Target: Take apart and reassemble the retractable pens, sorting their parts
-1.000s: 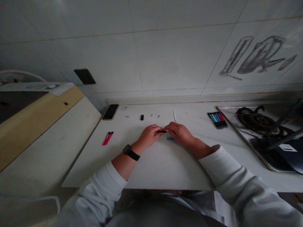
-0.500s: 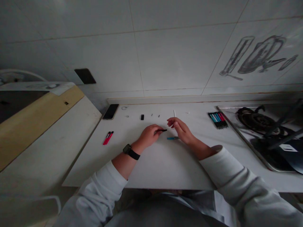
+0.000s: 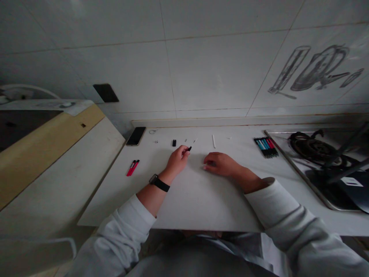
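Note:
My left hand (image 3: 177,159), with a black watch at the wrist, pinches a small black pen piece (image 3: 189,149) above the table. From its far end a thin pale stick (image 3: 195,142) points up and right. To the right, my right hand (image 3: 220,163) rests low on the table with its fingers curled; what they may hold is hidden. A white slim tube (image 3: 213,141) lies just beyond that hand. Behind my left hand are a pair of black caps (image 3: 174,143) and a tiny metal part (image 3: 185,140).
Red markers (image 3: 133,168) lie at the left, below a dark phone (image 3: 136,136). Small white bits (image 3: 156,142) and a thin ring (image 3: 152,131) sit near the wall. Several coloured pens (image 3: 266,147) lie beside the gas stove (image 3: 314,154) at right.
My left hand has moved up and slightly left with the black piece. My right hand has lowered and curled where the blue pen lay; the blue pen is out of sight.

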`<action>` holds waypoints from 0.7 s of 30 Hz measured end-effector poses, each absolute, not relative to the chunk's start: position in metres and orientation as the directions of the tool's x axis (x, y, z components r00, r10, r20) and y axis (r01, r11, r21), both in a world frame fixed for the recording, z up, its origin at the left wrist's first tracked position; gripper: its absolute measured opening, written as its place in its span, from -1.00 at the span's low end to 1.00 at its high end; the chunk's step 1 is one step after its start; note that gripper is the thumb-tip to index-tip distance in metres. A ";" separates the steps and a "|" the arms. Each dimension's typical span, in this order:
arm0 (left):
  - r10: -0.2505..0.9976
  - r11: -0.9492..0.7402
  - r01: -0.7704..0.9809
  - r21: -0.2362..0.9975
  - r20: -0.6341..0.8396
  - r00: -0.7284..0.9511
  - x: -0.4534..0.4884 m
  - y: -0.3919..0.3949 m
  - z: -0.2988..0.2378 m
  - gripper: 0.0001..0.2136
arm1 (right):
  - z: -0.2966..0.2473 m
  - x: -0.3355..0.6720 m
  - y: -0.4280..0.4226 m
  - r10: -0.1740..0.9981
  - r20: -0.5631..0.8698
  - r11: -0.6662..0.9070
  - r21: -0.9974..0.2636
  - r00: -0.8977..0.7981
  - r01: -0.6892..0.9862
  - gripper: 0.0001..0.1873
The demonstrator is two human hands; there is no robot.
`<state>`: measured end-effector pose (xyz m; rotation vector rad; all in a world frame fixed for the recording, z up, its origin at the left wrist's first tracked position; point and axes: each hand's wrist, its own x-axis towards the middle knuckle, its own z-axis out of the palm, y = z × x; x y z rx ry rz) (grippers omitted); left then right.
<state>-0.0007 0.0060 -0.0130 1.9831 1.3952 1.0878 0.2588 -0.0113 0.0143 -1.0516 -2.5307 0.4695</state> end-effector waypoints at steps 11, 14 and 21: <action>0.913 -0.404 0.558 0.724 0.354 0.203 0.000 0.006 -0.015 -0.89 | 0.010 0.259 -0.008 0.742 0.214 0.651 -0.458 -0.636 0.606 -0.89; 0.902 -0.431 0.541 0.722 0.369 0.226 0.000 0.006 -0.015 -0.88 | 0.008 0.258 -0.006 0.813 0.289 0.577 -0.517 -0.506 0.632 -0.84; 0.873 -0.487 0.511 0.708 0.396 0.284 0.004 0.000 -0.010 -0.86 | 0.001 0.260 -0.001 0.837 0.447 0.536 -0.557 -0.316 0.634 -0.82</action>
